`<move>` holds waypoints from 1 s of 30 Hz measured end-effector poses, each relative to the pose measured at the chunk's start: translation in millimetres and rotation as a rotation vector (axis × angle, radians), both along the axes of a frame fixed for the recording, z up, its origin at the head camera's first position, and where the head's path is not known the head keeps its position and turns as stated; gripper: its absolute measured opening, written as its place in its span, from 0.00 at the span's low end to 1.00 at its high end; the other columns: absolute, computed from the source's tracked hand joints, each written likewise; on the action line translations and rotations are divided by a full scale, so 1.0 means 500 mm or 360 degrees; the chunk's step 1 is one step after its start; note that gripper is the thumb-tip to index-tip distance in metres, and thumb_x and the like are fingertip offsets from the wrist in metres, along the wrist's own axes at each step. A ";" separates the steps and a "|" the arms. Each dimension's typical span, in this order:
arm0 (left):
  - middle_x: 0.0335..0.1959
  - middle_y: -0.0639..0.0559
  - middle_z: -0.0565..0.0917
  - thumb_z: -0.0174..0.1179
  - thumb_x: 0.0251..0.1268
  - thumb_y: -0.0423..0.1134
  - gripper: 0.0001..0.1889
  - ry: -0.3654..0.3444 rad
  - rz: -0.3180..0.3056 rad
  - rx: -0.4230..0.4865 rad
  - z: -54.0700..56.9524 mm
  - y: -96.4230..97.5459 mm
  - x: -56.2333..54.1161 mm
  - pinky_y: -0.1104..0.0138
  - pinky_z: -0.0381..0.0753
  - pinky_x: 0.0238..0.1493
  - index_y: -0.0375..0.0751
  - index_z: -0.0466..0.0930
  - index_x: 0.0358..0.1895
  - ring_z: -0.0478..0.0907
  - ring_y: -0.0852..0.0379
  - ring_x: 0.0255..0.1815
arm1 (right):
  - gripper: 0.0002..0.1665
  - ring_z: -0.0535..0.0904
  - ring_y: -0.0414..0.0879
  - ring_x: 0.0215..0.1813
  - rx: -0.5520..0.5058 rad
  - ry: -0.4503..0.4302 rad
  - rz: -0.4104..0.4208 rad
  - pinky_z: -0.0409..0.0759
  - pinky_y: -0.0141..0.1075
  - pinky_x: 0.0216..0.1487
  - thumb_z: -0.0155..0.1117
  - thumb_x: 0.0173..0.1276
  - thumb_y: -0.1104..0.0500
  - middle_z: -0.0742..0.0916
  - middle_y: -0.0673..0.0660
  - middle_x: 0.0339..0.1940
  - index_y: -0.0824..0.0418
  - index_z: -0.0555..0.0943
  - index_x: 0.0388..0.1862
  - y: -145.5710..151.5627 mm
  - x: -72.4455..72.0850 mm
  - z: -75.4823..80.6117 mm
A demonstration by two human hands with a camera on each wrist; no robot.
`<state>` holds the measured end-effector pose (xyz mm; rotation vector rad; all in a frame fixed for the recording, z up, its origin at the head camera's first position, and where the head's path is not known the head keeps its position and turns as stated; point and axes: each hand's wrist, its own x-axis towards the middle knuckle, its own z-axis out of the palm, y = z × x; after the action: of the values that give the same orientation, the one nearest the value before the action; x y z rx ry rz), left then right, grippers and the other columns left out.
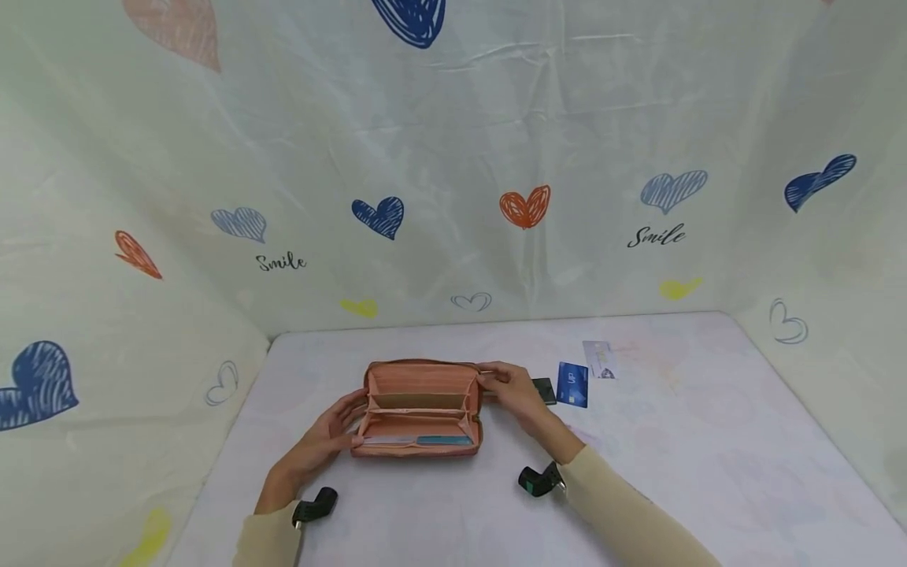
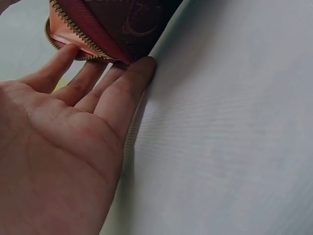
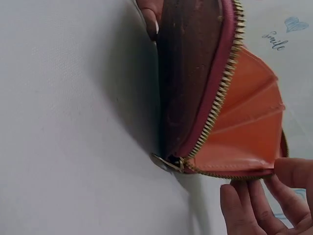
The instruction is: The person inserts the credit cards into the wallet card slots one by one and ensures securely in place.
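Note:
A zip-around wallet [image 1: 418,403] stands open on the table, its salmon lining and folded compartments facing up. My left hand [image 1: 329,433] holds its left end, thumb at the near corner. In the left wrist view, the fingers of that left hand [image 2: 83,103] meet the gold zip edge. My right hand [image 1: 512,387] grips the far right edge; in the right wrist view its thumb [image 3: 293,171] lies over the zip rim with fingers beneath. In the wallet's near compartment show a blue card edge [image 1: 444,440] and a whitish card edge [image 1: 388,440].
Right of the wallet lie a dark green card [image 1: 544,390], partly behind my right hand, a blue card [image 1: 572,384] and a pale card [image 1: 600,360]. A white sheet with printed hearts [image 1: 524,206] hangs behind and beside the white-covered table [image 1: 673,457].

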<state>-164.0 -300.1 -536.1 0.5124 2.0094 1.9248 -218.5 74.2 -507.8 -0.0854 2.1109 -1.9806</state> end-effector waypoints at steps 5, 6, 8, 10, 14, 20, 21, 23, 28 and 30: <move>0.76 0.57 0.65 0.63 0.71 0.26 0.45 -0.0016 -0.0019 0.0007 0.002 -0.006 -0.004 0.76 0.71 0.66 0.22 0.45 0.82 0.69 0.75 0.71 | 0.23 0.87 0.58 0.59 0.0063 0.0021 -0.0001 0.86 0.47 0.59 0.62 0.79 0.65 0.88 0.68 0.58 0.70 0.79 0.69 0.033 0.012 0.013; 0.76 0.57 0.65 0.63 0.70 0.25 0.45 -0.0019 -0.0024 0.0006 0.003 -0.007 -0.004 0.76 0.72 0.66 0.22 0.45 0.82 0.69 0.75 0.70 | 0.24 0.86 0.59 0.61 0.0076 0.0021 -0.0006 0.85 0.47 0.60 0.62 0.79 0.64 0.87 0.68 0.59 0.70 0.78 0.70 0.041 0.015 0.015; 0.76 0.57 0.65 0.64 0.70 0.25 0.45 -0.0023 -0.0029 0.0002 0.004 -0.009 -0.006 0.75 0.72 0.66 0.22 0.45 0.82 0.70 0.74 0.70 | 0.25 0.85 0.60 0.62 0.0096 0.0028 -0.0020 0.85 0.46 0.61 0.62 0.78 0.65 0.87 0.69 0.61 0.71 0.77 0.71 0.059 0.018 0.016; 0.76 0.55 0.65 0.64 0.70 0.25 0.45 -0.0031 -0.0034 -0.0002 0.005 -0.010 -0.008 0.75 0.73 0.66 0.22 0.45 0.82 0.70 0.74 0.70 | 0.26 0.84 0.60 0.64 0.0114 0.0044 -0.0034 0.85 0.45 0.61 0.62 0.78 0.65 0.86 0.70 0.62 0.72 0.76 0.72 0.077 0.021 0.017; 0.78 0.47 0.64 0.65 0.69 0.24 0.46 -0.0056 -0.0036 -0.0014 0.006 -0.011 -0.011 0.75 0.73 0.66 0.22 0.45 0.82 0.71 0.74 0.70 | 0.27 0.83 0.60 0.65 0.0129 0.0050 -0.0069 0.84 0.41 0.61 0.62 0.77 0.66 0.85 0.70 0.63 0.72 0.74 0.73 0.112 0.031 0.017; 0.81 0.32 0.58 0.66 0.69 0.25 0.47 -0.0099 -0.0028 -0.0036 0.010 -0.011 -0.012 0.75 0.73 0.66 0.23 0.44 0.83 0.70 0.75 0.69 | 0.28 0.83 0.57 0.64 0.0189 0.0007 -0.0136 0.84 0.35 0.58 0.61 0.76 0.68 0.86 0.68 0.63 0.70 0.74 0.74 0.155 0.039 0.015; 0.81 0.32 0.57 0.66 0.69 0.25 0.47 -0.0108 -0.0022 -0.0038 0.010 -0.011 -0.010 0.75 0.73 0.65 0.24 0.44 0.83 0.70 0.75 0.69 | 0.28 0.83 0.56 0.63 0.0201 0.0007 -0.0144 0.84 0.33 0.57 0.61 0.76 0.69 0.86 0.68 0.63 0.70 0.74 0.74 0.160 0.039 0.013; 0.82 0.31 0.56 0.66 0.69 0.26 0.47 -0.0127 -0.0007 -0.0050 0.009 -0.010 -0.008 0.75 0.73 0.65 0.25 0.44 0.83 0.70 0.76 0.69 | 0.28 0.84 0.52 0.60 0.0213 0.0023 -0.0152 0.83 0.30 0.53 0.62 0.76 0.69 0.86 0.69 0.62 0.72 0.74 0.73 0.169 0.040 0.011; 0.82 0.33 0.56 0.66 0.70 0.26 0.48 -0.0132 -0.0002 -0.0046 0.004 -0.007 -0.003 0.76 0.72 0.66 0.26 0.43 0.84 0.69 0.76 0.69 | 0.29 0.87 0.52 0.58 0.0284 0.0107 -0.0146 0.81 0.24 0.50 0.65 0.73 0.71 0.86 0.71 0.62 0.74 0.75 0.71 0.186 0.036 0.007; 0.82 0.31 0.55 0.66 0.69 0.27 0.48 -0.0124 -0.0003 -0.0044 0.004 -0.005 -0.003 0.76 0.72 0.66 0.26 0.43 0.84 0.69 0.76 0.69 | 0.30 0.86 0.58 0.60 0.0340 0.0175 -0.0112 0.81 0.26 0.50 0.66 0.71 0.73 0.85 0.73 0.62 0.75 0.75 0.71 0.192 0.032 0.006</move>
<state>-165.4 -302.6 -534.1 0.4257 1.9830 1.8835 -202.5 170.3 -504.6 -0.0839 2.4134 -1.8125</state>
